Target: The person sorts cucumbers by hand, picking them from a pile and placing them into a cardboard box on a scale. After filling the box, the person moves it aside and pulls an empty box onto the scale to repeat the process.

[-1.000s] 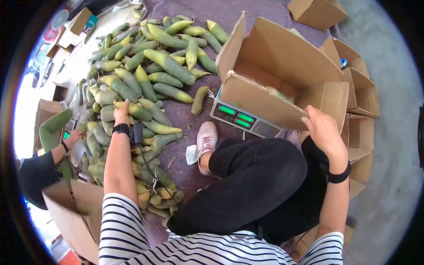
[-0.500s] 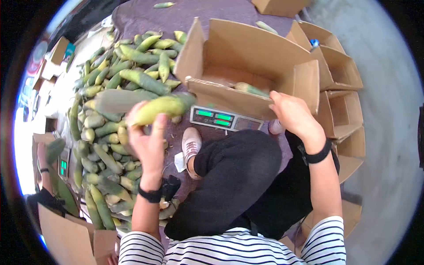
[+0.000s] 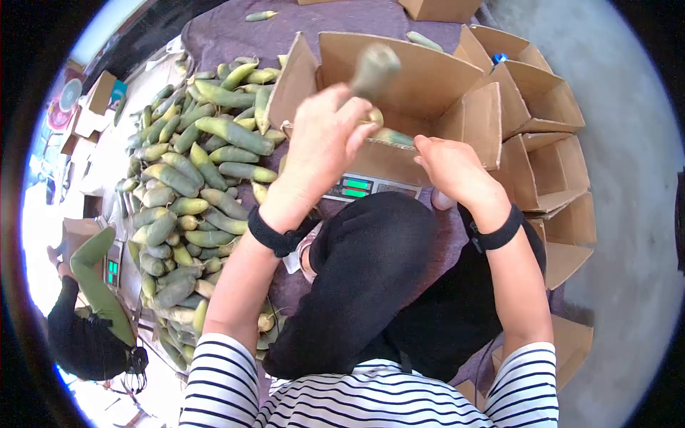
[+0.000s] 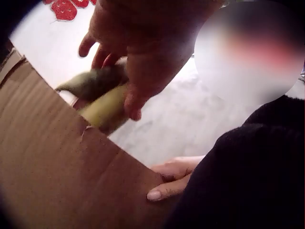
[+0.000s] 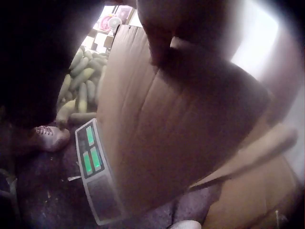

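- The left hand (image 3: 321,143) is closed round the thick end of a long, tapered green-and-yellow vegetable (image 3: 374,68). It holds it tilted above the open brown cardboard box (image 3: 428,85); the left wrist view shows the fingers (image 4: 143,43) wrapped over it.
- The right hand (image 3: 449,167) grips the box's near wall, fingers curled over the edge.
- The vegetable looks firm, dense and fairly heavy for one hand, with a smooth skin that could slip. The thick middle seems a safer hold than the narrow tip.
- It probably bruises or snaps if dropped hard.
- The box stands on a grey scale with green digits (image 3: 357,187). A second vegetable of the same kind (image 3: 392,135) lies inside, and a pile of them (image 3: 193,164) lies to the left.
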A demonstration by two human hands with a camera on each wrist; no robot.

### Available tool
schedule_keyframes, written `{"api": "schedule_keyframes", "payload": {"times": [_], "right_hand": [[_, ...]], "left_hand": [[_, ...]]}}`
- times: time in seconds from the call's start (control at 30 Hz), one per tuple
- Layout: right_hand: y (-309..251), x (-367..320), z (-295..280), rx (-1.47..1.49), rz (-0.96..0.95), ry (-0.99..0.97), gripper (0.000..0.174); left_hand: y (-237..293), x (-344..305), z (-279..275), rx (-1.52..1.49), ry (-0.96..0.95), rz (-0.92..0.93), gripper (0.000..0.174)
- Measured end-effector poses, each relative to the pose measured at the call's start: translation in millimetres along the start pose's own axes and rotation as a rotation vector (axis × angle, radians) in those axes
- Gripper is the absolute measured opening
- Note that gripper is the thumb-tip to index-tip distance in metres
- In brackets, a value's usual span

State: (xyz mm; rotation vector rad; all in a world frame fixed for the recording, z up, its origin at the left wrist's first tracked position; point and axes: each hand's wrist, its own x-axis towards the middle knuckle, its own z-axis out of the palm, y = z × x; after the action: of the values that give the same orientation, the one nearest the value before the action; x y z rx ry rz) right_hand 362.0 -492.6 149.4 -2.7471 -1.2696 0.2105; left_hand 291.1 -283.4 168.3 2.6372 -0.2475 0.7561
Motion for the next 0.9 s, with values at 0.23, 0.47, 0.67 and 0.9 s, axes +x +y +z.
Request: {"api": "schedule_keyframes", "payload": {"times": [0.23,0.47,0.67,0.9], "right_hand": [[-2,-2,-7,-0.018,0.018,-0.008,0.011],[-6,0,-11,-0.029,0.053,-0.067,0.014],[-6,1,-6,-0.038,0.032,-0.008,0.014],[-11,4,-6,-0.033,0.051,0.009,0.015]], "left_hand": [[-28,-80,-22,-0.077,0.18,-0.187,0.014],[-138,-272,-7,0.033,-0.286,-0.764,0.025],[-123,-342,30,0.248,-0.662,-0.831,0.036],[-133,-292,91,0.26,-0.553,-0.543,0.042]]}}
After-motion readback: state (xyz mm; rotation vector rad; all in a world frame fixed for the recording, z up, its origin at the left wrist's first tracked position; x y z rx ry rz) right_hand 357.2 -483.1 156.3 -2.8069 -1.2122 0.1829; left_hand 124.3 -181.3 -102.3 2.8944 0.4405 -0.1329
